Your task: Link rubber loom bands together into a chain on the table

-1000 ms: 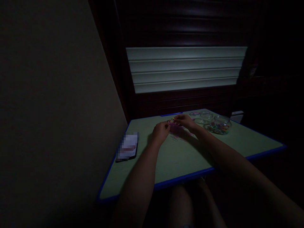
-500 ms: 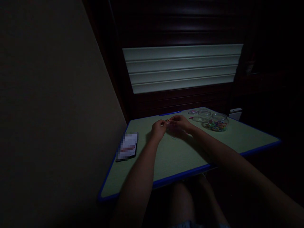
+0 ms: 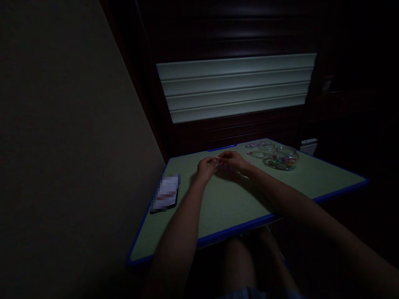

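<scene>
Near the far middle of the table, my left hand (image 3: 205,168) and my right hand (image 3: 233,160) meet with fingertips pinched together. Between them is a small pale, loop-like thing (image 3: 217,159); dim light and the fingers hide its exact kind. Below my right hand, something pinkish shows in the shadow, too dark to make out. To the right stands a clear round jar (image 3: 291,152) with small colourful loops (image 3: 282,163) inside, apart from both hands.
The pale green table (image 3: 243,211) has a blue edge. A dark flat object with a blurred white surface (image 3: 167,192) lies at the left. Clear round containers (image 3: 266,146) and a pink-tipped item (image 3: 249,153) lie behind the jar. A wall (image 3: 77,145) rises at the left.
The small pale thing shows lower between my fingertips, and both hands have shifted slightly left in view. A faint loop seen on the table below the hands no longer shows.
</scene>
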`<state>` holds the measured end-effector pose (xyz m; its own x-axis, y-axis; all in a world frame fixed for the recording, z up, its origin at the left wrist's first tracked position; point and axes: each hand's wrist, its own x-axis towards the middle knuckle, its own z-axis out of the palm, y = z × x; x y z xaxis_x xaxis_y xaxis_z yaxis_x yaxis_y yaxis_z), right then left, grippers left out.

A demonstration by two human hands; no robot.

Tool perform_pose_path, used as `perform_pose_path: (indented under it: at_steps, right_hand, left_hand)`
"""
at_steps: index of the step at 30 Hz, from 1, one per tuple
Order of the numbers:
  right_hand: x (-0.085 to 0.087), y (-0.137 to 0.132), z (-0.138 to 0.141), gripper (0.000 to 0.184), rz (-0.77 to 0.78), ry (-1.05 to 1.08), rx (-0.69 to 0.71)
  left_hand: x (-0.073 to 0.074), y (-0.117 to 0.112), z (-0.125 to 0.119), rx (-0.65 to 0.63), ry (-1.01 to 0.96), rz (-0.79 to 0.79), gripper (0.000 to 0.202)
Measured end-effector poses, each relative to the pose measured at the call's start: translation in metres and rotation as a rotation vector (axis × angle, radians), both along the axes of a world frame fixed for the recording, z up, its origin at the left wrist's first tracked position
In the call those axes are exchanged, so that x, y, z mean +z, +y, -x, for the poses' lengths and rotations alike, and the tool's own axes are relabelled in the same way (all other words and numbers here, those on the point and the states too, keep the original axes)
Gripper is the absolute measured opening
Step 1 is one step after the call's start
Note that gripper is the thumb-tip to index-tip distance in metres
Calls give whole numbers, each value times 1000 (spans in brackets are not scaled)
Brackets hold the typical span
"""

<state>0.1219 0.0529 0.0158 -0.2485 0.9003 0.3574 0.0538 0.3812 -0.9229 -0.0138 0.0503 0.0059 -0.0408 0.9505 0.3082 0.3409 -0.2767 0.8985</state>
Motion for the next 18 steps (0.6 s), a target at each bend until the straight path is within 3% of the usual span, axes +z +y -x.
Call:
perform_pose_path:
  at_steps: [8, 18]
  right_hand:
    - [1, 1, 1, 19, 37, 21, -9]
    - [1, -3, 1, 19, 43, 48, 7]
  left_hand:
    - [-3, 0, -1, -43, -80, -26, 20]
    - [5, 0, -1, 67, -100, -60, 17]
